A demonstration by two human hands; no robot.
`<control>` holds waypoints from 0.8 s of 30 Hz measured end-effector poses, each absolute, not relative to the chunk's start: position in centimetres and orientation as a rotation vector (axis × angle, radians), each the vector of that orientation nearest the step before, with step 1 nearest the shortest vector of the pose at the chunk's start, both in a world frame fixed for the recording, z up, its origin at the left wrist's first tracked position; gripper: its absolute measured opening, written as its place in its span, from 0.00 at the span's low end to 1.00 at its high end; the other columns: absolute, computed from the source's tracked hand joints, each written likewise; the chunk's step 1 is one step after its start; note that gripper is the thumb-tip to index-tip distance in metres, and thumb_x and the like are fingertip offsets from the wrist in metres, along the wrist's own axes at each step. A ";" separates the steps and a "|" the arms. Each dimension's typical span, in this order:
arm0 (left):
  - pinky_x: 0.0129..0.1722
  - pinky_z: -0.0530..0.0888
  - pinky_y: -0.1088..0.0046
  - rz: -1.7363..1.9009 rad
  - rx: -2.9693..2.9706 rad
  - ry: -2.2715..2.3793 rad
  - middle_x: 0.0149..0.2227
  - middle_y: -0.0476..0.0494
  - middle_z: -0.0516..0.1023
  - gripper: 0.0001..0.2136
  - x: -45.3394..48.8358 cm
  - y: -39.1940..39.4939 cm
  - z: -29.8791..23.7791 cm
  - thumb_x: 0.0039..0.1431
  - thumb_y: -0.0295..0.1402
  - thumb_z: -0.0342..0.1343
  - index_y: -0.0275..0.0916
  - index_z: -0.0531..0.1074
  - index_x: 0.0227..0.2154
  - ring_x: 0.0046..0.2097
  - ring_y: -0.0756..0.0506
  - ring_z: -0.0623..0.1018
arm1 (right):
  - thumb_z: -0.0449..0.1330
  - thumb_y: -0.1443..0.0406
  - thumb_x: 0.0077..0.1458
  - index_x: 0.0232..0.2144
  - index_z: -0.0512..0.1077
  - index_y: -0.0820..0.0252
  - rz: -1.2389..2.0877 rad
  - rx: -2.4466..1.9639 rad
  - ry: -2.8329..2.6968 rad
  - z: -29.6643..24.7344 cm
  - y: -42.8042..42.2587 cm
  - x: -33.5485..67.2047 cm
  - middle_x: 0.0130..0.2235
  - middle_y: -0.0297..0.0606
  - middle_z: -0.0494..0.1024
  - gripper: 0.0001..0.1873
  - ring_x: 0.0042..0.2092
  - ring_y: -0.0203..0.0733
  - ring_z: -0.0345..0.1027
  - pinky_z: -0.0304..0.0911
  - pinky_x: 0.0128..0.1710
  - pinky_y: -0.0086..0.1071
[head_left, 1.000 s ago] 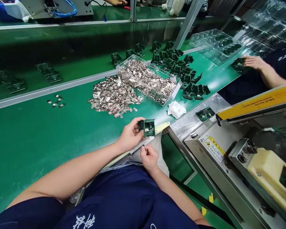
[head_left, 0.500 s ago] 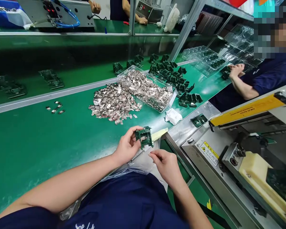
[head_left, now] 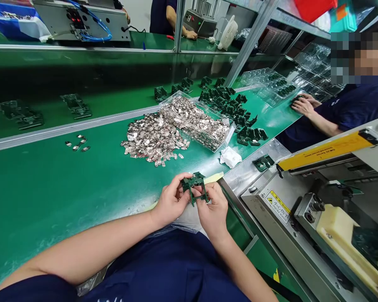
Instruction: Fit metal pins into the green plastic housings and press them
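Observation:
A dark green plastic frame (head_left: 195,181) with a square opening is held up in front of my body. My left hand (head_left: 172,200) is closed on its left side, thumb in front. Fingers of my right hand (head_left: 213,213) grip its right side, with the thumb low at the opening. Whether a small part sits between the right fingertips is hidden. Beyond the hands lies a heap of small silvery metal pieces (head_left: 154,140), beside a clear plastic tray (head_left: 229,135) full of the same pieces. Behind the tray are many similar green frames (head_left: 222,100).
At right stands a machine with a yellow bar (head_left: 327,153) and warning label; another green frame (head_left: 263,162) lies on its metal ledge. Crumpled white paper (head_left: 230,157) sits near the table edge. A co-worker's hands (head_left: 304,105) work by clear blister trays (head_left: 271,86).
My right hand has moved up from below the green frame and now grips its right side. The frame has turned in my left hand. The co-worker's hands have come down together.

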State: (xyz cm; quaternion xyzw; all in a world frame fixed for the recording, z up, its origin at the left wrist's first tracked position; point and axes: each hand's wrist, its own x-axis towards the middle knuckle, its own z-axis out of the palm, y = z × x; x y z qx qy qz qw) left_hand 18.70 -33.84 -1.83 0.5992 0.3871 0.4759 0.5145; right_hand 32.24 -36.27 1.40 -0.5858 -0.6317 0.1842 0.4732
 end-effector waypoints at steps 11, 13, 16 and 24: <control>0.22 0.62 0.81 1.193 1.594 0.952 0.28 0.51 0.68 0.17 19.0 -34.5 -1.6 0.62 0.30 0.51 0.41 0.62 0.54 0.23 0.54 0.64 | 0.61 0.62 0.56 0.24 0.70 0.58 0.603 -1.447 -1.324 1.3 -36.5 32.1 0.27 0.33 0.67 0.10 0.29 0.36 0.62 0.59 0.28 0.30; 0.20 0.62 0.81 1.196 1.606 0.959 0.26 0.53 0.67 0.18 19.2 -34.6 -1.5 0.62 0.30 0.51 0.41 0.62 0.54 0.22 0.55 0.63 | 0.61 0.62 0.56 0.24 0.70 0.58 0.603 -1.432 -1.330 1.3 -36.6 32.4 0.28 0.33 0.66 0.10 0.29 0.36 0.61 0.59 0.30 0.31; 0.21 0.64 0.82 1.188 1.608 0.951 0.28 0.51 0.68 0.17 19.5 -34.7 -1.3 0.62 0.31 0.52 0.41 0.62 0.54 0.23 0.55 0.65 | 0.62 0.62 0.55 0.24 0.69 0.58 0.620 -1.416 -1.348 1.2 -36.7 32.9 0.30 0.34 0.66 0.11 0.33 0.38 0.63 0.62 0.32 0.32; 0.31 0.75 0.78 1.092 1.530 0.813 0.38 0.43 0.74 0.15 20.7 -34.9 -0.7 0.63 0.32 0.53 0.40 0.63 0.51 0.34 0.51 0.76 | 0.67 0.58 0.50 0.46 0.64 0.54 1.015 -1.209 -1.057 0.0 -37.2 35.4 0.49 0.42 0.71 0.23 0.46 0.43 0.68 0.69 0.39 0.34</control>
